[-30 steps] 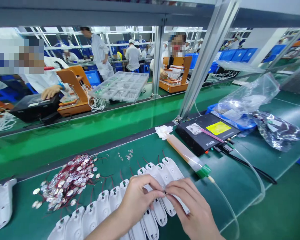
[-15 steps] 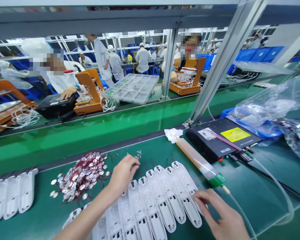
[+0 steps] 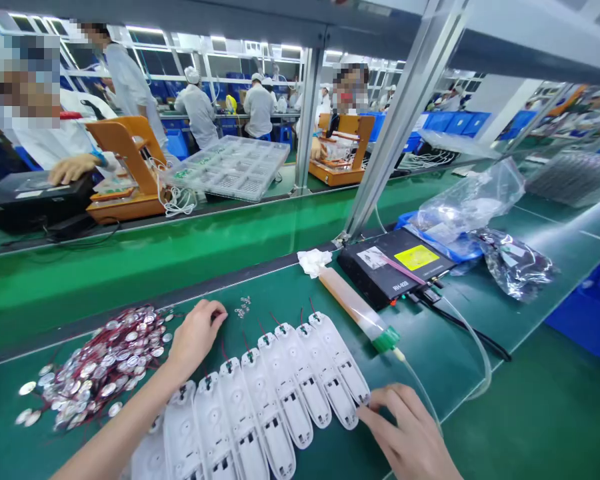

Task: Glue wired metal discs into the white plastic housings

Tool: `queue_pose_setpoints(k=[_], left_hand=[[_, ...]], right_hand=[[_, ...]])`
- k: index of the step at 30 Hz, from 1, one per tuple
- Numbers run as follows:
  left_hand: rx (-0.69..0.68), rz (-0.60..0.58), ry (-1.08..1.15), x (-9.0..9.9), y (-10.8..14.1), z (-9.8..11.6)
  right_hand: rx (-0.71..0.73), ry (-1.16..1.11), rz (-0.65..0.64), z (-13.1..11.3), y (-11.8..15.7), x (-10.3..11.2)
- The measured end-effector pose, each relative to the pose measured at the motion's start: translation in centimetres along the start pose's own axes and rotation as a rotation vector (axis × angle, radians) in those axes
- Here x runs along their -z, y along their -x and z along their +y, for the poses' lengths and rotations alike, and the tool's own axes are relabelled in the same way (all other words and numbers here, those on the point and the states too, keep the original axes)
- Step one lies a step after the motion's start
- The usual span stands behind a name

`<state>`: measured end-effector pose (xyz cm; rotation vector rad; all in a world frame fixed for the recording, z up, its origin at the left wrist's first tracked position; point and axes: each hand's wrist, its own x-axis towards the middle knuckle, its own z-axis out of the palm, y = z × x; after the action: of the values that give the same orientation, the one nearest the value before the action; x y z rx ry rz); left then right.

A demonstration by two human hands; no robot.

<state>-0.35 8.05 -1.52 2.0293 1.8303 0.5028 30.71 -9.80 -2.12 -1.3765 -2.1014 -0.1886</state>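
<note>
A row of white plastic housings (image 3: 277, 373) lies side by side on the green bench, with red wires rising from their upper ends. My right hand (image 3: 405, 427) pinches the lower tip of the rightmost housing (image 3: 337, 353) between thumb and fingers. Above the left part of the row is my left hand (image 3: 197, 333), its thumb and fingertips drawn together; whatever they hold is too small or hidden. Just right of those fingertips lie several tiny metal pieces (image 3: 243, 307). Left of that hand is a heap of round silver discs with red wires (image 3: 110, 367).
A glue-filled syringe tube (image 3: 355, 307) with a green cap lies beside a black controller box (image 3: 395, 263). White tissue (image 3: 314, 262) touches the tube's far end. Metal posts (image 3: 400, 120) rise behind. Across the green divider, co-workers sit by orange fixtures (image 3: 130, 167).
The view has swung to the right. My left hand has drawn a little left of the tiny metal pieces. My right hand has shifted from the rightmost housing's side to its lower tip.
</note>
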Motion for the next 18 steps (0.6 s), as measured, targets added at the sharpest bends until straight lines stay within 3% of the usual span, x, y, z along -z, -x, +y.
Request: queue_pose_setpoints(k=[6, 13, 15, 18], left_hand=[[0.095, -0.001, 0.155, 1.3, -0.3, 0.3], [0.079, -0.022, 0.310, 2.5, 1.0, 3.3], [0.062, -0.067, 0.388, 2.6, 2.1, 4.7], [0.055, -0.243, 0.547, 2.0, 4.4, 7.3]], right_hand=[[0.023, -0.014, 0.030, -1.0, -0.4, -0.6], [0.100, 0.082, 0.048, -0.9, -0.3, -0.3], [0.123, 0.097, 0.042, -0.9, -0.4, 0.0], [0.080, 0.056, 0.073, -1.3, -1.4, 0.5]])
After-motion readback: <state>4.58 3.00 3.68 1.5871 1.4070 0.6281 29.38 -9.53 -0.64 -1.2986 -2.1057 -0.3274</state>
